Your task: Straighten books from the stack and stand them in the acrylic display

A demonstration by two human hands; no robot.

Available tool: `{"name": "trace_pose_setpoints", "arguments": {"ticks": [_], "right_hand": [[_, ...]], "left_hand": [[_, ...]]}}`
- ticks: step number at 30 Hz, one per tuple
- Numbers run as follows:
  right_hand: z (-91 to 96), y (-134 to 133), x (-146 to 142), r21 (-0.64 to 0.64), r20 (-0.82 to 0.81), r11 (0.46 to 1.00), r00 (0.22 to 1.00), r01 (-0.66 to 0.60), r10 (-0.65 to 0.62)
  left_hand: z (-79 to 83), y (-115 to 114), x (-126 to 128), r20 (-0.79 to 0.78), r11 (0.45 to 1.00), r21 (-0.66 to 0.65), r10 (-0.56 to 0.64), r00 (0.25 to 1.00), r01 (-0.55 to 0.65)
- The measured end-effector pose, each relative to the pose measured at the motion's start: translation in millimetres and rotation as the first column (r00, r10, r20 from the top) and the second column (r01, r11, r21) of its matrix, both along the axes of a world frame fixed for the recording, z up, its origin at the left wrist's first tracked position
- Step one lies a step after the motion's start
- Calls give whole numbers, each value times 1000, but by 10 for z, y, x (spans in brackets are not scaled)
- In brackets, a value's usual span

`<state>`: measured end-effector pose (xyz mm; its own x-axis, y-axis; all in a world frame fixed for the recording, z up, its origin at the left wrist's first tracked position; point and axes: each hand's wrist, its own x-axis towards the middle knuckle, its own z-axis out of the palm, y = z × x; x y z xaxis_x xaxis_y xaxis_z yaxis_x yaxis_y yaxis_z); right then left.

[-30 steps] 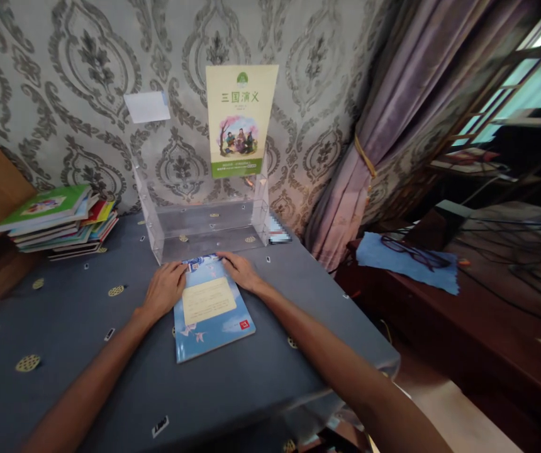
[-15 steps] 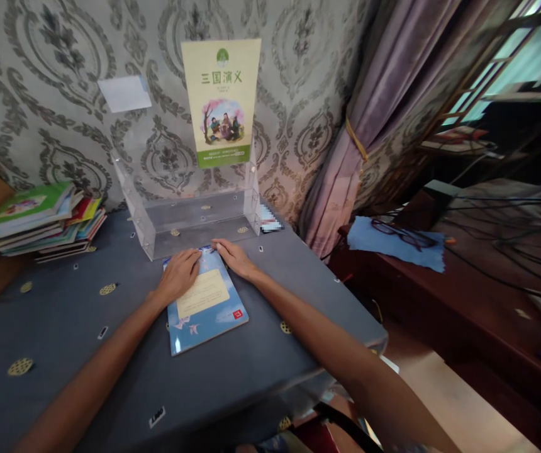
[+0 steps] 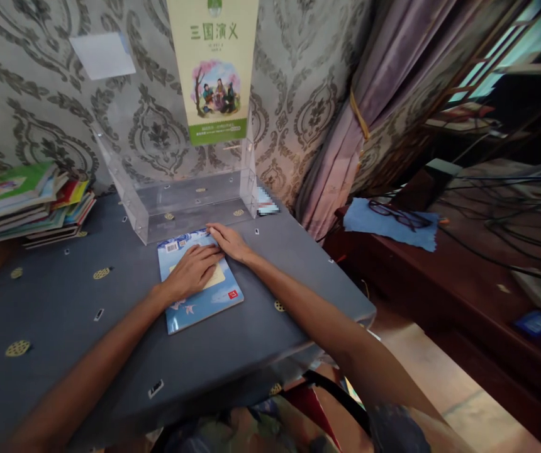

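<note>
A thin blue book [image 3: 195, 305] lies back cover up on the grey cloth of the table [image 3: 63, 302]. My left hand [image 3: 194, 272] rests flat on its middle, fingers stretched out. My right hand [image 3: 227, 241] presses flat on the book's far right corner, right beside the left hand. Just beyond the book stands a clear acrylic display stand [image 3: 180, 201]. A pale green book with a picture [image 3: 214, 69] stands upright in the stand, against the wall.
A stack of several colourful books [image 3: 25, 201] sits at the table's far left. A white note [image 3: 103, 55] is stuck on the patterned wall. To the right are a purple curtain [image 3: 346, 126] and a dark wooden bench with glasses [image 3: 397, 214] on a blue cloth [image 3: 388, 225].
My left hand has slid from the book's left edge onto its middle, next to the right hand. The camera has tilted down and moved closer.
</note>
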<state>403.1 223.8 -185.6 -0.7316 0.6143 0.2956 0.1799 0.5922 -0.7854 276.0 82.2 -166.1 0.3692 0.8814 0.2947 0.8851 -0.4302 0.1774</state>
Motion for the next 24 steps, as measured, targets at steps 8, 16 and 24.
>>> {"name": "trace_pose_setpoints", "arguments": {"ticks": [8, 16, 24], "right_hand": [[42, -41, 14, 23, 49, 1000, 999, 15, -16], [42, -63, 15, 96, 104, 995, 994, 14, -24], [-104, -367, 110, 241, 117, 971, 993, -10, -19]], "left_hand": [[35, -278, 215, 6, 991, -17, -129, 992, 129], [41, -607, 448, -45, 978, -49, -207, 977, 204], [19, -599, 470, -98, 975, -6, -221, 970, 222]]}}
